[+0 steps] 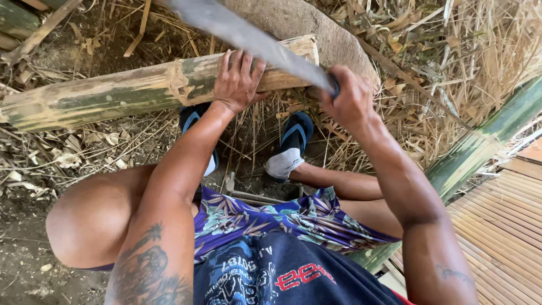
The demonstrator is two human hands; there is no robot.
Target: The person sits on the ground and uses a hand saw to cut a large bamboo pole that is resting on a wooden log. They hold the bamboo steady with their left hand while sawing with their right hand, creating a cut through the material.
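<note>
On bare dirt ground [22, 265] strewn with dry straw [463, 56], seated person, head view looking down past knees.

Bamboo pole [113, 93]: thick, green-yellow, mottled, lying roughly level across the upper frame, its cut right end propped against a rounded log or stump [316, 25].

Left hand [237, 82]: palm flat on top of the pole near the cut end, fingers spread and draped over the far side, pressing it down.

Right hand [350, 101]: fingers wrapped tight round the handle of a long blade [248, 36]. Blade is motion-blurred, angled up and left, passing directly above the left hand.

Feet in blue sandals [296, 133] sit just below the pole. A second green bamboo stalk [480, 147] runs diagonally at right, beside a slatted bamboo platform [502, 226].

Risk, as judged: blade path crosses over the left-hand fingers; a low or deflected stroke off the hard, curved culm could reach them. The pole is only hand-held and could roll under impact. Feet lie beneath the cut end, exposed to a glancing blade.
</note>
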